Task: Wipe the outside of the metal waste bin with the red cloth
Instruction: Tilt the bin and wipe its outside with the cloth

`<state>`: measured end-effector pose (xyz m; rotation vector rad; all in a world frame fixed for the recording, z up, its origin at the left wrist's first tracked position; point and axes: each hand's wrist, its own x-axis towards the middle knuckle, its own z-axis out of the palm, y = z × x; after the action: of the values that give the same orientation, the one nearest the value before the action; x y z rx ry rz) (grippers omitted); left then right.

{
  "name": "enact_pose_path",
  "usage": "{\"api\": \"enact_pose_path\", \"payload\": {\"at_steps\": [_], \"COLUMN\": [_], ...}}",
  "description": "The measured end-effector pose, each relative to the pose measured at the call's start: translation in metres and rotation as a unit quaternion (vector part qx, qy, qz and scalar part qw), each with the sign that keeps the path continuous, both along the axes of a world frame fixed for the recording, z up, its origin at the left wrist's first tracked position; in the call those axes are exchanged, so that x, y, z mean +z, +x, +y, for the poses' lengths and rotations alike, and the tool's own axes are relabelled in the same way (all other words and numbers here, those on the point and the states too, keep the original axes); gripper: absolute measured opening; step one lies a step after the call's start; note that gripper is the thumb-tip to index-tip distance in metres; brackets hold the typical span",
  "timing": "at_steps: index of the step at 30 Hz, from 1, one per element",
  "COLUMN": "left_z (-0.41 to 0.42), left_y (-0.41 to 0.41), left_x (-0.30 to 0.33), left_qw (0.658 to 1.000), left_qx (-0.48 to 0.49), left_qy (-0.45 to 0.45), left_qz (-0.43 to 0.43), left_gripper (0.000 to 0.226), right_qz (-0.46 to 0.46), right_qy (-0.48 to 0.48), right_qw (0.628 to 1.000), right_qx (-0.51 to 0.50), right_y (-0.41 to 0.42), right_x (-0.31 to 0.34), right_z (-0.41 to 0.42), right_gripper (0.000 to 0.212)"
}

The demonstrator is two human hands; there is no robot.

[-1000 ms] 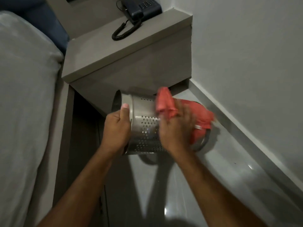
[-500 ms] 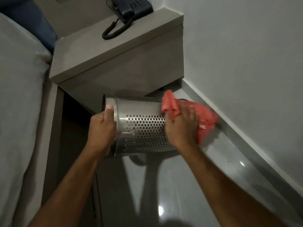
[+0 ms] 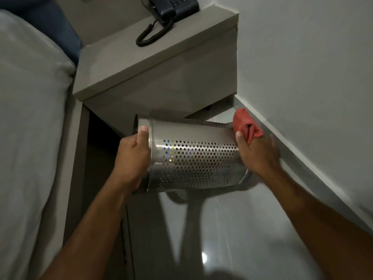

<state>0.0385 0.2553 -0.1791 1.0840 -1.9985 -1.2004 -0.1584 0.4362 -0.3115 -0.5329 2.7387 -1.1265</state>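
Note:
The perforated metal waste bin (image 3: pixel 193 156) is held on its side above the floor, its open rim to the left and its base to the right. My left hand (image 3: pixel 132 156) grips the rim, thumb on the outer wall. My right hand (image 3: pixel 257 152) presses the red cloth (image 3: pixel 245 125) against the base end of the bin. Most of the cloth is hidden behind my hand and the bin.
A grey bedside table (image 3: pixel 153 63) with a dark telephone (image 3: pixel 173 7) and its coiled cord stands behind the bin. A bed with white linen (image 3: pixel 30 138) fills the left. The wall and its skirting (image 3: pixel 302 158) run close on the right. Glossy floor tiles (image 3: pixel 232 239) lie below.
My right hand has slid the red cloth along the bin's wall from its middle to the base end. More of the perforated wall now shows. The left hand keeps its grip on the rim.

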Motion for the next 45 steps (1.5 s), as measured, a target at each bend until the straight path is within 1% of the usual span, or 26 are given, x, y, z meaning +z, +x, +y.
{"api": "enact_pose_path", "payload": {"at_steps": [1,3,6,7,9,11,14,15,16,17,19,21,23,25,26,28,30,32,34,36,37,38,40,41,43,45], "left_z": [0.002,0.004,0.001,0.0,-0.009,-0.018,-0.023,-0.021,-0.018,-0.016,-0.009,-0.008,-0.008,-0.009,-0.008,-0.005,-0.005,-0.005,-0.006,-0.004,-0.004,-0.005,-0.006,-0.006,-0.005,0.003], "left_y": [-0.001,-0.001,-0.005,-0.007,-0.01,-0.011,-0.013,-0.015,-0.017,-0.018,-0.021,-0.02,-0.015,-0.012,-0.012,-0.014,-0.016,-0.016,-0.015,-0.013,-0.014,-0.016,-0.017,-0.015,-0.007,0.007], "left_x": [-0.001,0.001,0.001,0.002,0.0,0.001,0.001,0.001,-0.001,-0.004,-0.005,-0.003,0.001,0.003,0.002,0.004,0.007,0.005,0.001,0.0,-0.002,-0.003,-0.001,0.002,0.003,0.001], "left_qw": [1.0,0.999,0.994,0.992,0.982,0.969,0.968,0.966,0.965,0.965,0.964,0.962,0.959,0.951,0.945,0.932,0.937,0.946,0.943,0.929,0.931,0.936,0.945,0.942,0.926,0.919], "left_qx": [0.0,0.034,0.082,0.091,0.135,0.17,0.148,0.143,0.137,0.125,0.069,0.014,-0.011,0.021,0.046,0.093,0.124,0.122,0.092,0.041,0.018,0.006,0.002,0.0,-0.023,-0.078], "left_qy": [0.009,0.027,0.067,0.087,0.136,0.179,0.198,0.205,0.209,0.221,0.255,0.271,0.284,0.304,0.317,0.345,0.325,0.3,0.319,0.364,0.363,0.35,0.326,0.333,0.358,0.348], "left_qz": [0.007,0.021,0.034,0.03,0.007,-0.025,-0.054,-0.065,-0.073,-0.069,-0.034,-0.011,0.022,0.053,0.061,0.062,0.032,0.01,0.018,0.044,0.042,0.035,0.029,0.048,0.115,0.167], "left_gripper": [0.061,0.055,0.051,0.05,0.046,0.052,0.057,0.057,0.056,0.053,0.046,0.033,0.031,0.04,0.041,0.031,0.024,0.025,0.03,0.043,0.048,0.047,0.034,0.031,0.035,0.031], "right_qz": [-0.007,-0.02,0.018,0.016,-0.006,-0.012,-0.038,-0.033,-0.002,0.051,0.163,0.2,0.201,0.226,0.237,0.261,0.282,0.284,0.257,0.23,0.218,0.205,0.181,0.171,0.152,0.128], "right_qy": [0.005,-0.012,-0.058,-0.086,-0.162,-0.204,-0.248,-0.251,-0.229,-0.188,-0.105,-0.07,-0.069,-0.101,-0.117,-0.119,-0.105,-0.097,-0.098,-0.09,-0.079,-0.06,-0.021,-0.009,0.009,0.02], "right_qw": [1.0,1.0,0.998,0.996,0.987,0.978,0.968,0.967,0.973,0.979,0.971,0.959,0.954,0.943,0.935,0.919,0.905,0.906,0.922,0.942,0.95,0.957,0.964,0.965,0.971,0.983], "right_qx": [-0.006,-0.009,-0.002,-0.003,0.011,0.039,0.031,0.028,0.037,0.064,0.139,0.188,0.212,0.224,0.237,0.271,0.3,0.3,0.272,0.228,0.208,0.195,0.193,0.197,0.183,0.132], "right_y": [-0.006,-0.006,0.023,0.04,0.082,0.115,0.126,0.125,0.123,0.121,0.12,0.124,0.127,0.133,0.141,0.163,0.183,0.187,0.176,0.152,0.139,0.127,0.109,0.104,0.097,0.089], "right_x": [-0.001,0.001,-0.005,-0.009,-0.019,-0.025,-0.011,-0.001,0.012,0.026,0.056,0.086,0.099,0.089,0.078,0.049,0.023,0.016,0.034,0.062,0.076,0.086,0.098,0.1,0.103,0.11], "right_z": [-0.004,-0.016,-0.022,-0.018,-0.006,0.002,-0.002,-0.007,-0.014,-0.025,-0.055,-0.088,-0.105,-0.097,-0.086,-0.057,-0.032,-0.027,-0.041,-0.067,-0.079,-0.089,-0.102,-0.106,-0.113,-0.123], "right_gripper": [0.08,0.072,0.063,0.062,0.061,0.064,0.063,0.065,0.067,0.065,0.059,0.058,0.057,0.053,0.054,0.06,0.066,0.069,0.067,0.058,0.051,0.045,0.038,0.038,0.041,0.043]}}
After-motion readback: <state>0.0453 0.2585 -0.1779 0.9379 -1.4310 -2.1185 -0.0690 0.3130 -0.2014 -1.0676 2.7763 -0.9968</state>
